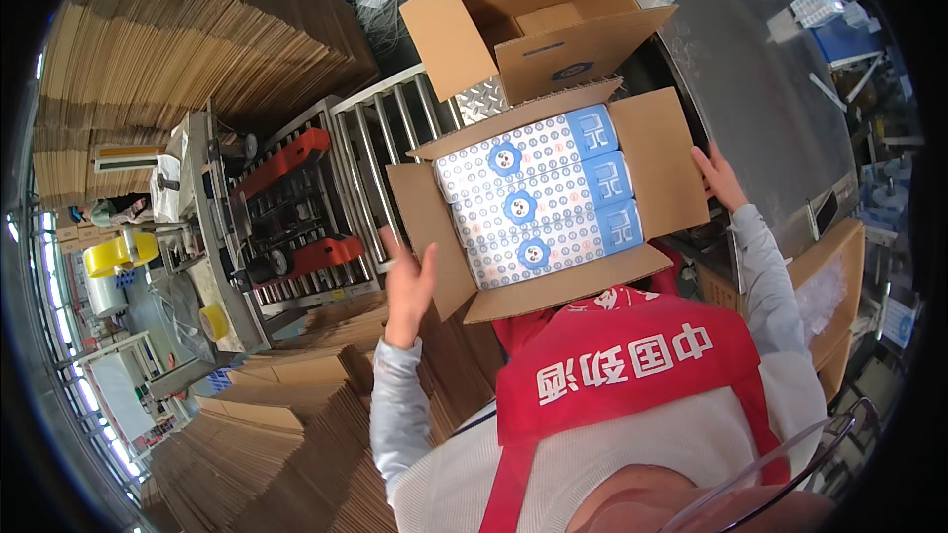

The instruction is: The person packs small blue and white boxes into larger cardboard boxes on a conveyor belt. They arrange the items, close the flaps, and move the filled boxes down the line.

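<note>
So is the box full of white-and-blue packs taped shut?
No, its flaps are spread open, showing the packs inside.

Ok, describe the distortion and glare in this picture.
Head view: straight edges bow toward the rim, corners black; head view, far left: bright white strips wash out; head view, left of centre: sheen on silver metal rollers; head view, middle: white and blue patterned packs inside the open brown cardboard box, brightly lit and clear.
</note>
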`<act>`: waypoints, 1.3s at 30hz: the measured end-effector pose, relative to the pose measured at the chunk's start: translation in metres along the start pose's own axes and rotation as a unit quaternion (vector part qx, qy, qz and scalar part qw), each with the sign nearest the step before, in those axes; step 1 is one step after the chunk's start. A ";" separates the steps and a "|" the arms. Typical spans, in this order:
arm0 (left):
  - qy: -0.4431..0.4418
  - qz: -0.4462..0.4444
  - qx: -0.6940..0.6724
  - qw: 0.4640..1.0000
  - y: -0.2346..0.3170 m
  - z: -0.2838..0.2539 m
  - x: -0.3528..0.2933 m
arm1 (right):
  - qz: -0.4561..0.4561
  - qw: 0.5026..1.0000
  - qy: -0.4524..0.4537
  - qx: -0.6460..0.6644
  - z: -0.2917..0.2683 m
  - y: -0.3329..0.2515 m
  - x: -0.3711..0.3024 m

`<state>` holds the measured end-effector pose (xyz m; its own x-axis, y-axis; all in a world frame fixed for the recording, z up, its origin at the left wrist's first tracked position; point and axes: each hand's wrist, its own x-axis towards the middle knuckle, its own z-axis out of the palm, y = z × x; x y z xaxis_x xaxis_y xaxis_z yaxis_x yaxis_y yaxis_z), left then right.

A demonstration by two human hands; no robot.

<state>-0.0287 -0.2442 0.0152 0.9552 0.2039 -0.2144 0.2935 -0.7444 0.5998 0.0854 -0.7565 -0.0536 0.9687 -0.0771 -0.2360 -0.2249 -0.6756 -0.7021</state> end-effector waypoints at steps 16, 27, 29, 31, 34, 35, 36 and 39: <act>-0.154 0.216 0.227 0.937 0.038 0.071 0.026 | -0.330 0.880 -0.285 -0.188 0.139 -0.087 0.031; 0.085 -0.092 -0.357 0.926 -0.022 0.164 0.040 | -0.474 0.829 -0.211 -0.208 0.122 -0.139 0.023; 0.114 -0.114 -0.423 0.892 -0.023 0.174 0.043 | -0.538 0.808 -0.109 -0.212 0.123 -0.111 0.002; 0.100 -0.143 -0.394 0.902 0.001 0.170 0.052 | -0.529 0.815 -0.103 -0.210 0.118 -0.099 0.005; 0.125 -0.141 -0.390 0.901 -0.002 0.159 0.052 | -0.465 0.862 -0.066 -0.192 0.098 -0.078 0.037; 0.109 -0.182 -0.363 0.907 -0.003 0.158 0.056 | -0.422 0.891 0.032 -0.163 0.090 -0.064 0.049; 0.105 -0.175 -0.361 0.910 -0.008 0.166 0.062 | -0.325 0.939 0.063 -0.088 0.091 -0.037 0.053; 0.082 -0.092 -0.336 0.934 -0.032 0.155 0.092 | 0.136 0.924 -0.099 0.342 0.150 0.029 0.036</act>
<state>0.0438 -0.3006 -0.1431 0.8626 0.4253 -0.2739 0.3578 -0.1304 0.9247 0.0984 -0.6693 -0.1835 0.8429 0.0057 -0.5380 -0.5377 -0.0242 -0.8428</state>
